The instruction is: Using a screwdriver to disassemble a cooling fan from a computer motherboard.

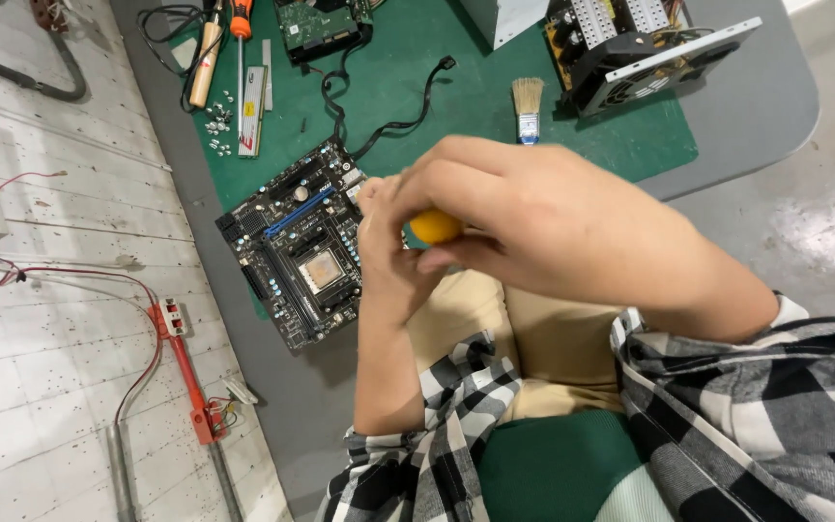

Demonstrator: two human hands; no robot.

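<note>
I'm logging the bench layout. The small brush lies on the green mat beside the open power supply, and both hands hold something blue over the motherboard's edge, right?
Not blue: the head view shows the right hand and left hand closed on something orange-yellow. The rest stands.

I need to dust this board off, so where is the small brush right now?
In the head view the small brush lies on the green mat toward the far side, just above the right hand, left of the opened power supply.
</note>
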